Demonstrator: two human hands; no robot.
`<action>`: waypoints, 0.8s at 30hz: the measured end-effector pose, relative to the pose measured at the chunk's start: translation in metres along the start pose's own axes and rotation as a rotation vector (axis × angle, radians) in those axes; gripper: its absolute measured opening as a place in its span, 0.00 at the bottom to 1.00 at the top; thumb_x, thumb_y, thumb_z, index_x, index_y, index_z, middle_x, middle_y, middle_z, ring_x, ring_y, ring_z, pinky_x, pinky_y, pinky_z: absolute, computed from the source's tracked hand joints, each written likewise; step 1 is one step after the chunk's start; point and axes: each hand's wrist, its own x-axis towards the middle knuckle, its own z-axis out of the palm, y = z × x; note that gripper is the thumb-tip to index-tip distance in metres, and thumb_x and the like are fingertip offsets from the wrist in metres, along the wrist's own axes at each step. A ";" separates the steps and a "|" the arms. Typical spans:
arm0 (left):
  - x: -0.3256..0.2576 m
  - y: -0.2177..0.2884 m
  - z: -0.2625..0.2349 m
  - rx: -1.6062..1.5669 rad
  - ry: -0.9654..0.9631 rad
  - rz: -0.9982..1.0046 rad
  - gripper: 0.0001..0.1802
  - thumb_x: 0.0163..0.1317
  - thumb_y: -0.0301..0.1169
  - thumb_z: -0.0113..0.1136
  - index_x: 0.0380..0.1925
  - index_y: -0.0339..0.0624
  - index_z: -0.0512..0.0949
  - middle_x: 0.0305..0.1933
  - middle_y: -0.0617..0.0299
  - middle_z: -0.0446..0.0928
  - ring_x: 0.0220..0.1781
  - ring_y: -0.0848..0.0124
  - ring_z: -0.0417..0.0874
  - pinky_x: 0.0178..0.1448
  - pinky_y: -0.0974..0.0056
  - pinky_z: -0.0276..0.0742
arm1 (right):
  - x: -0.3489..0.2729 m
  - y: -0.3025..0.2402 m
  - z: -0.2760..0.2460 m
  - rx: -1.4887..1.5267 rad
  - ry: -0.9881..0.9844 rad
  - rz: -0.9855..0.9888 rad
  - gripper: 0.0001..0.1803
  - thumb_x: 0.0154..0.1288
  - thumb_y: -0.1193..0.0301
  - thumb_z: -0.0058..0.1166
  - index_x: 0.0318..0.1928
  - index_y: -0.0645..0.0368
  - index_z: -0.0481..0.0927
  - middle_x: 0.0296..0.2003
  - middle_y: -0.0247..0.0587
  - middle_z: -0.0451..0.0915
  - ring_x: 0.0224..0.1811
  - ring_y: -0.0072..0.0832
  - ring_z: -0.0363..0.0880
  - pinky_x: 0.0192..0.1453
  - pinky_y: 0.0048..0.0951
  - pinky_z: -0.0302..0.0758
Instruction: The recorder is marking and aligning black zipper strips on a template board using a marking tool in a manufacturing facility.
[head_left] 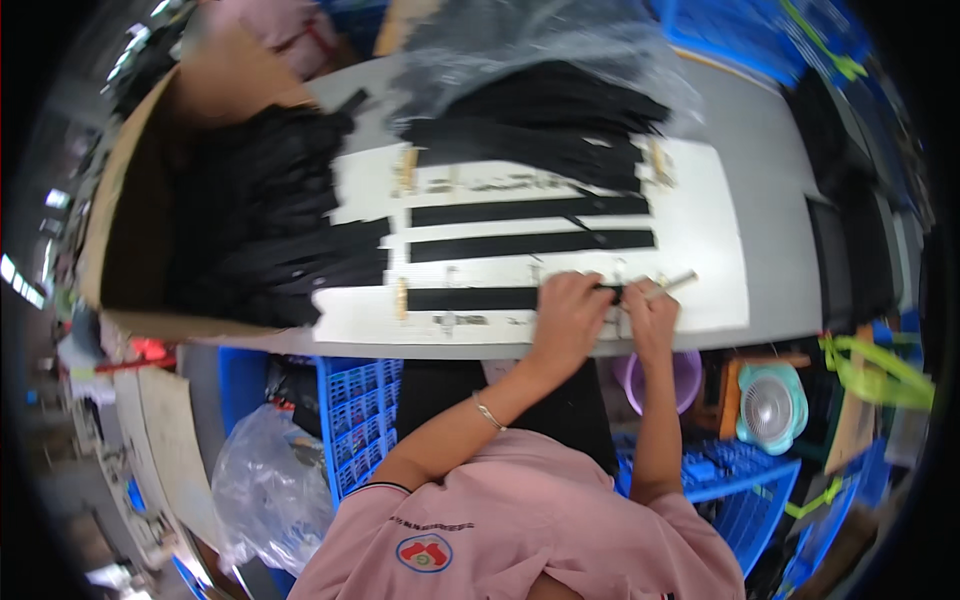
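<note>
At the near edge of the white board, both hands press on the closest black strip, which lies flat across the board's front. The left hand is curled down over the strip's right end; the right hand pinches closed around a slim pale tool just beside it. That strip looks to be the one in work. Beyond it lie two more black strips side by side, apart and straight, so three are laid out singly. Farther back a loose heap of strips rests partly under clear plastic, too many to count. To the left, one cardboard box holds another black pile, so plenty appears left or already handled; I cannot tell which.
</note>
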 end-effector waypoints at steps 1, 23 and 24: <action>-0.003 0.002 -0.002 0.037 -0.022 -0.004 0.17 0.58 0.26 0.67 0.49 0.45 0.83 0.59 0.56 0.78 0.62 0.54 0.76 0.70 0.44 0.63 | -0.001 -0.008 -0.004 0.087 0.007 0.067 0.15 0.72 0.67 0.53 0.29 0.63 0.81 0.22 0.42 0.81 0.24 0.31 0.80 0.32 0.36 0.73; 0.015 -0.120 -0.123 0.389 0.168 -0.118 0.25 0.63 0.33 0.67 0.60 0.39 0.79 0.71 0.47 0.69 0.81 0.48 0.59 0.82 0.33 0.46 | 0.000 0.016 0.009 0.416 0.214 0.079 0.18 0.82 0.62 0.49 0.31 0.56 0.75 0.19 0.23 0.66 0.18 0.09 0.54 0.21 0.18 0.47; 0.014 -0.128 -0.151 0.506 0.160 -0.183 0.26 0.64 0.37 0.66 0.61 0.40 0.78 0.71 0.46 0.69 0.81 0.46 0.57 0.82 0.33 0.44 | 0.000 0.019 0.008 0.417 0.214 0.079 0.18 0.82 0.62 0.49 0.31 0.56 0.75 0.19 0.23 0.66 0.18 0.09 0.54 0.21 0.18 0.47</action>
